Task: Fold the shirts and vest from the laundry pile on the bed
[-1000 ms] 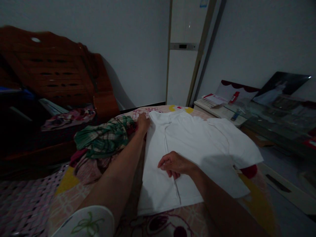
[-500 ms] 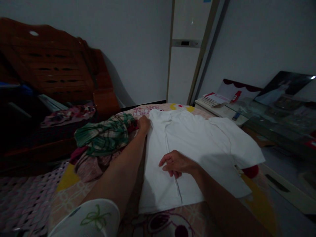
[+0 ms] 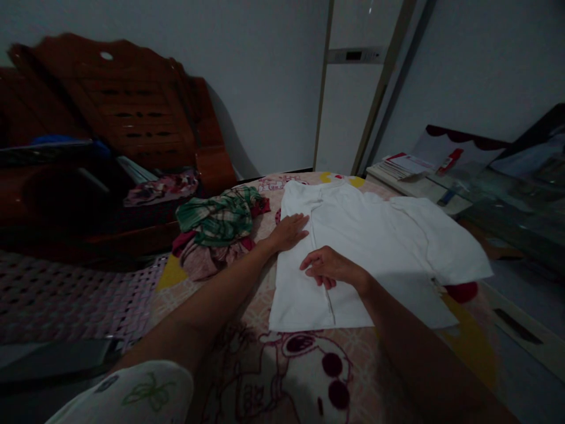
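While the left hand [image 3: 289, 232] lies palm down on the left part of the shirt [image 3: 375, 247], its fingers are extended, close together, and grip nothing. The right hand [image 3: 329, 266] is just nearer and to the right, over the shirt; its fingers are loosely bent, thumb apart from them, with nothing held. Whether it touches the fabric cannot be determined.

The shirt, white, is spread on the patterned cloth [image 3: 366, 365], collar end far, hem near, one sleeve [image 3: 454, 244] extended to the right. A raised edge line runs near to far through its left part.

Left of the shirt, well apart from the right hand, sits a heap of clothes [image 3: 220, 218], green plaid uppermost. Far left: wooden bench [image 3: 136, 106]. Far right: papers [image 3: 406, 166].
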{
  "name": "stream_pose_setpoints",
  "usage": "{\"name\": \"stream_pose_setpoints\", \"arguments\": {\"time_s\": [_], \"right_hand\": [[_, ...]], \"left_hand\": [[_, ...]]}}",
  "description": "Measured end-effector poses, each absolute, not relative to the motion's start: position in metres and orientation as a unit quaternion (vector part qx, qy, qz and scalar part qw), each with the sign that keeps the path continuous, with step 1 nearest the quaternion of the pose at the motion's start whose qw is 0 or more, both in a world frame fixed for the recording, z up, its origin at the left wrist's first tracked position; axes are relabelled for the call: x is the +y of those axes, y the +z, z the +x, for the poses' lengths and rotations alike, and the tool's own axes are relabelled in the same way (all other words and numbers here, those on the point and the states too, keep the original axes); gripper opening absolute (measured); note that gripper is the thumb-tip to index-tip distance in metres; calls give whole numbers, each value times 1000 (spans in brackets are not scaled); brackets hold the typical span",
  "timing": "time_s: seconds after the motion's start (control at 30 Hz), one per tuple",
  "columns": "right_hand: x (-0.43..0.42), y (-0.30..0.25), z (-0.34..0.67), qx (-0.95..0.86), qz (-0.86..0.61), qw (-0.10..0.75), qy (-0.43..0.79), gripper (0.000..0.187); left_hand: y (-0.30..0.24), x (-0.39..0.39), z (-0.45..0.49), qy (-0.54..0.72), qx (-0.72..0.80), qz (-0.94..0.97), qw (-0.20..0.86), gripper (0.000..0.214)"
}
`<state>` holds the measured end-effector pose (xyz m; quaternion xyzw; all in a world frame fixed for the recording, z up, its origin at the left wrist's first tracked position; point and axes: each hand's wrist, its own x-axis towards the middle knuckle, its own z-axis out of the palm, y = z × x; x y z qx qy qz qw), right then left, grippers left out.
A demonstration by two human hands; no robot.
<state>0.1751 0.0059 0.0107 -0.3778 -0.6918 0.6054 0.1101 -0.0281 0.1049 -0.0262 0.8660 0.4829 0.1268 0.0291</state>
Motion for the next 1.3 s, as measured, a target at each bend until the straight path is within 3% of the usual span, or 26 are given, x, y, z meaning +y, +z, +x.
{"name": "stream_pose_setpoints", "arguments": {"time_s": [0.27,0.37,0.5,0.7,1.0,1.13,1.3], "right_hand": [[-32,37,151,-785,-329,82,518,9],[-54,39,130,-869,-281,75,399,10],[-77,34,109,-947,-258,15,190,26],[-90,28,100,-979,-185,-67,52,19],[-93,20,97,-992,-112,-53,-3,20],[-96,22,99,-995,-97,-17,13,20],[-97,23,100,-994,-91,-33,53,18]], "left_hand": [[-23,91,-26,70,503,861,10,56],[-21,90,-25,70,499,863,9,56],[-22,89,-26,70,493,867,0,55],[-24,93,-26,74,496,865,5,53],[-25,93,-26,79,491,868,-3,54],[-25,93,-26,75,492,867,1,54],[-22,91,-26,69,495,866,7,55]]}}
